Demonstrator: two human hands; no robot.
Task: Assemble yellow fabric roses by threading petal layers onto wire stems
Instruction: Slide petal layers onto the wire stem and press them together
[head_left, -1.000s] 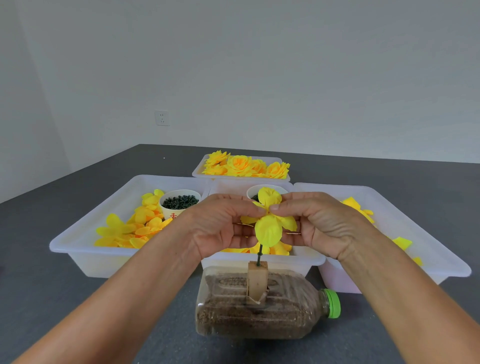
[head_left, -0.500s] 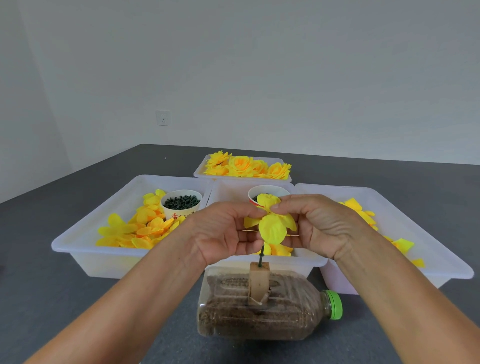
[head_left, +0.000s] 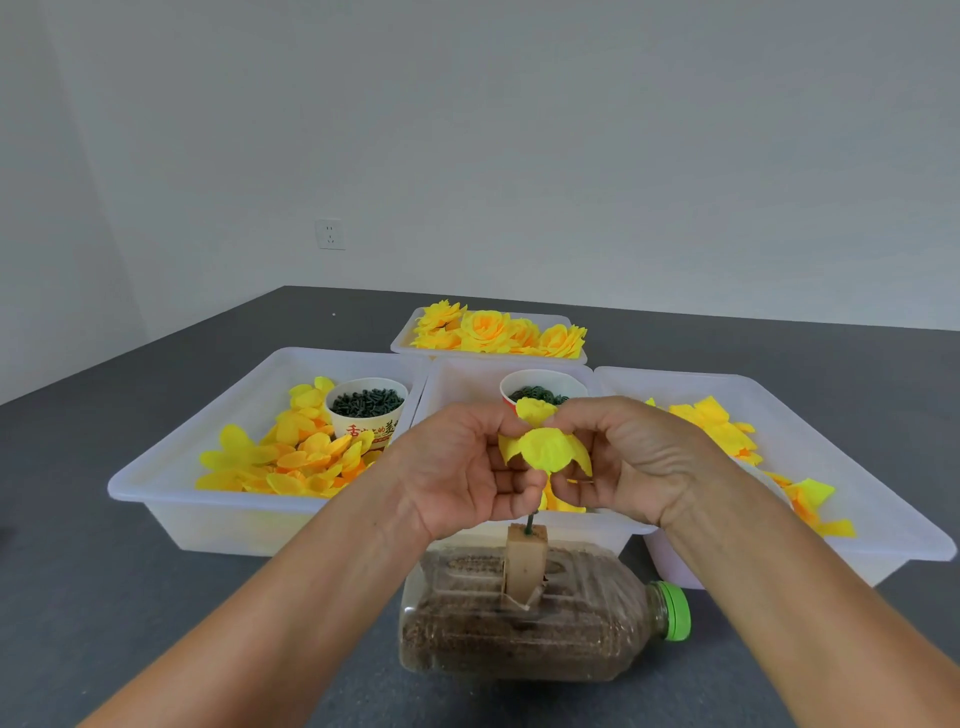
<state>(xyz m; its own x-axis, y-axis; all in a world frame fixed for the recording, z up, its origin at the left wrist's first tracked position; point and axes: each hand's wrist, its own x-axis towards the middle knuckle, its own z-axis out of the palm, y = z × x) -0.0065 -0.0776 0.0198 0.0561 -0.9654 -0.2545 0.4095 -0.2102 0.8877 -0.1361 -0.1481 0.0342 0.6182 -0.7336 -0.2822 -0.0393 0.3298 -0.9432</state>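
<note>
Lower on the stem (head_left: 531, 521) now, the petal layer (head_left: 545, 449) stays pinched by left hand (head_left: 457, 473) and right hand (head_left: 631, 460).

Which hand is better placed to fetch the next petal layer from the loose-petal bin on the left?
Left, probably. The left hand is on the same side as the loose-petal bin, so it need not cross over. The right hand can keep its grip on the petal layer on the wire stem.

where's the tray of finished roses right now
In the head view the tray of finished roses sits farthest back, centre, on the dark table behind the middle bin, beyond both hands.
</note>
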